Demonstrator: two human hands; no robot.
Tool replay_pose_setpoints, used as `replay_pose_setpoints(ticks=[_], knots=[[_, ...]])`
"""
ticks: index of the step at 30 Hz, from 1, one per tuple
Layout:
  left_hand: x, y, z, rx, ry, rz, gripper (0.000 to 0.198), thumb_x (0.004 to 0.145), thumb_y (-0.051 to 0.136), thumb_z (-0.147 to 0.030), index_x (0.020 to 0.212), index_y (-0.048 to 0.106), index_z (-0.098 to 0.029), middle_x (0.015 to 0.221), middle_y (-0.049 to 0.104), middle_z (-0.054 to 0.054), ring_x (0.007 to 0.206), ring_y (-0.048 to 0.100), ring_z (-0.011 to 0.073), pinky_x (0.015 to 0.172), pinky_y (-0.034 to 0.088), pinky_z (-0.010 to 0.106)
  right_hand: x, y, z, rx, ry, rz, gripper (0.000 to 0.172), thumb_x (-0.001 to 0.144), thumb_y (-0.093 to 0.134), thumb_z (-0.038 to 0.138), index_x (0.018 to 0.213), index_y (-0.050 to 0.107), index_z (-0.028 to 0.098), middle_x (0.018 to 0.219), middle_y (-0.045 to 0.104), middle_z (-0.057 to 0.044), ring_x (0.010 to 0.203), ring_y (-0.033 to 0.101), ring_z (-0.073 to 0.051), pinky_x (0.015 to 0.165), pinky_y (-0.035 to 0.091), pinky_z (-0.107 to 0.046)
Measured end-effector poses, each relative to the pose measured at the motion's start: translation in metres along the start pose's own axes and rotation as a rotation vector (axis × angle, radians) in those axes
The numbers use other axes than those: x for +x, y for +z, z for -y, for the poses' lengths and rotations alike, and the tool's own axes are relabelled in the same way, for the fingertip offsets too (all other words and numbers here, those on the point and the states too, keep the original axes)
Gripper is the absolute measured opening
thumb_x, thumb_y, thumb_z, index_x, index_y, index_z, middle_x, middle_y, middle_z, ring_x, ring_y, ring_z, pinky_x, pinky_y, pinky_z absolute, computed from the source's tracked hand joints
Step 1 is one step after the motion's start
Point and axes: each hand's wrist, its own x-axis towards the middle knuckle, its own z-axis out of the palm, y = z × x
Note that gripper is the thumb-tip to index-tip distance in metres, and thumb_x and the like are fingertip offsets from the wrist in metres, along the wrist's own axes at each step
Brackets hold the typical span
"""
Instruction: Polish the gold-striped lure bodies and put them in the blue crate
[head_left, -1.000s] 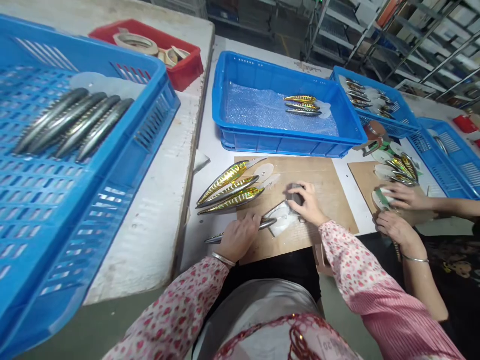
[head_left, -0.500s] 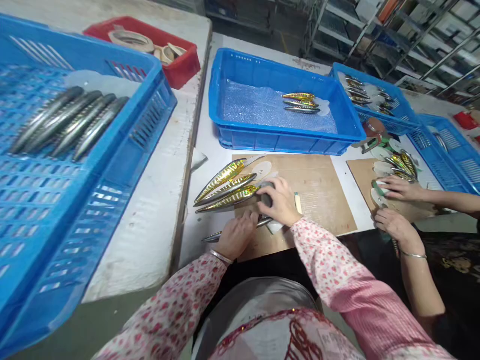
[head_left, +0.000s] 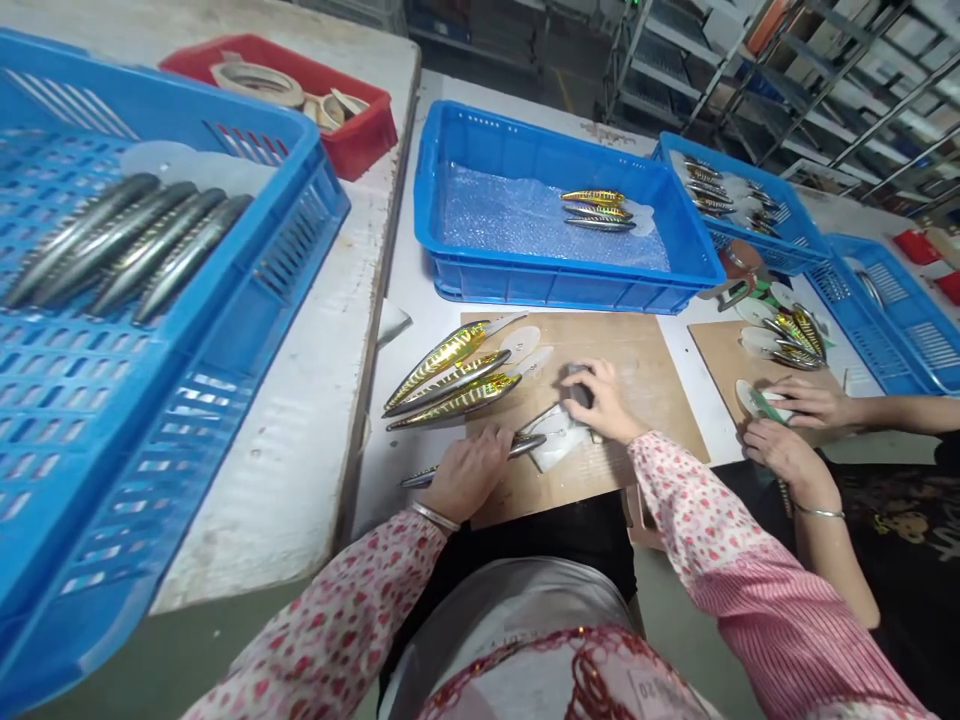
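My left hand (head_left: 471, 470) is closed around the body of a slim dark fishing lure (head_left: 527, 445), pressing it on a cardboard sheet (head_left: 645, 370). The lure's clear lip lies over a small whitish piece (head_left: 559, 440) whose kind I cannot make out. Just right of that lip, my right hand (head_left: 602, 402) grips a dark, rounded object (head_left: 576, 385); its kind is unclear. A thin dark line runs from near it towards the lure. Beyond my left hand, three gold-and-black lures (head_left: 454, 400) with clear lips lie side by side, partly on the cardboard.
A blue tray (head_left: 570, 285) with bubble wrap and several lures stands behind the cardboard. On the left are a blue slotted crate (head_left: 300, 240) holding lures and a red bin (head_left: 367, 140) with tape rolls. To the right, a co-worker's hands (head_left: 795, 430) handle another lure.
My right hand has moved right, away from the lure's front end, with the dark object in it, uncovering the clear lip. My left hand keeps its hold on the lure.
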Motion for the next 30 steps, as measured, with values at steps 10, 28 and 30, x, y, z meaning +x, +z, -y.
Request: replay_pose_setpoints(ticks=[10,28,30], knots=[[0.001,0.001,-0.002,0.005,-0.042,-0.018,0.022,0.094,0.032,-0.022,0.101,0.052,-0.017,0.089,0.062,0.009,0.073,0.063,0.0208,0.055,0.039,0.029,0.009,0.022,0.016,0.161,0.304,-0.206,0.016,0.091,0.058,0.034,0.099,0.066,0.023,0.110,0.054,-0.007,0.113,0.044,-0.029,0.102,0.034,-0.046],[0.002,-0.001,-0.001,-0.011,-0.029,-0.032,0.022,0.093,0.033,-0.023,0.101,0.052,-0.017,0.093,0.061,0.009,0.080,0.064,0.0229,0.060,0.045,0.031,-0.025,-0.020,-0.032,0.117,0.105,0.056,0.028,0.090,0.060,0.043,0.108,0.061,0.022,0.113,0.059,-0.007,0.107,0.051,-0.029,0.097,0.039,-0.045],[0.002,-0.002,-0.001,-0.023,-0.030,-0.026,0.021,0.092,0.035,-0.024,0.101,0.053,-0.016,0.094,0.061,0.010,0.081,0.063,0.0227,0.061,0.046,0.031,-0.022,-0.020,-0.035,0.239,0.201,-0.055,0.033,0.091,0.054,0.049,0.107,0.061,0.021,0.106,0.061,-0.007,0.100,0.055,-0.028,0.091,0.043,-0.042]])
